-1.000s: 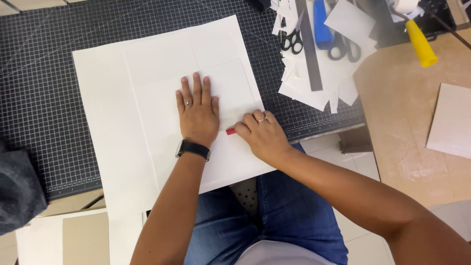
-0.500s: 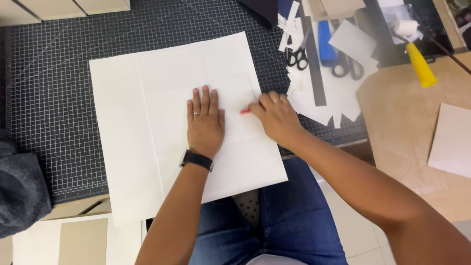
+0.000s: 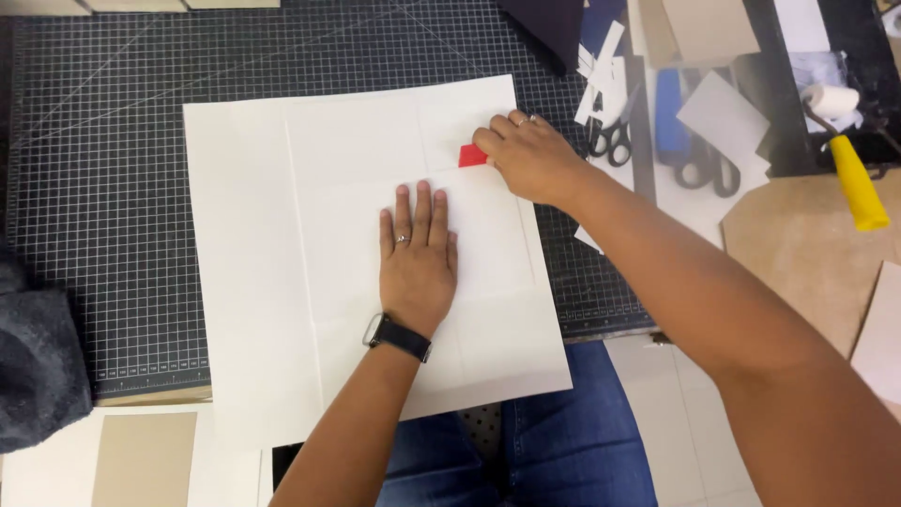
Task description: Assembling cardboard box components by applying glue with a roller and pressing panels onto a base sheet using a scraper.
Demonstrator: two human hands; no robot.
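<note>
Left hand (image 3: 416, 255) pressing flat, fingers open, on white paperboard sheet (image 3: 282, 282); right hand (image 3: 530, 155) gripping red creasing tool (image 3: 472, 156). Keeping tool on the scored line, sheet pinned to cutting mat (image 3: 94, 188).

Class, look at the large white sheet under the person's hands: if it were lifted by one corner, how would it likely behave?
The white sheet looks thin and wide, so it would probably droop. Its near edge overhangs the cutting mat without sagging, suggesting some stiffness. The left hand presses it flat, so it may slide easily.
</note>
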